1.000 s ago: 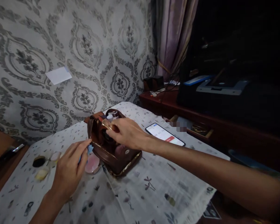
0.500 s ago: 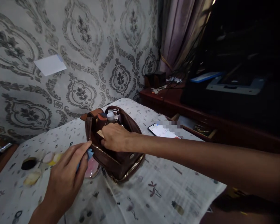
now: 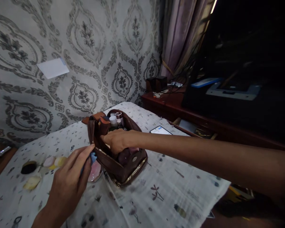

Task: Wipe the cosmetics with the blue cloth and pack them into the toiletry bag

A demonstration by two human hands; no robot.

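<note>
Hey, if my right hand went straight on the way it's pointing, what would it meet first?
Most likely the inside of the brown bag: your right hand reaches into it, pointing toward the picture's left and down. Whether side wall or bottom comes first is unclear; depth is hard to judge.

the wall (image 3: 123,41) bears a grey ornamental pattern. a mauve curtain (image 3: 177,34), tied back, hangs beyond a red-brown desk (image 3: 168,103) with one drawer (image 3: 177,121) open. light is dim, darkest at right.
</note>
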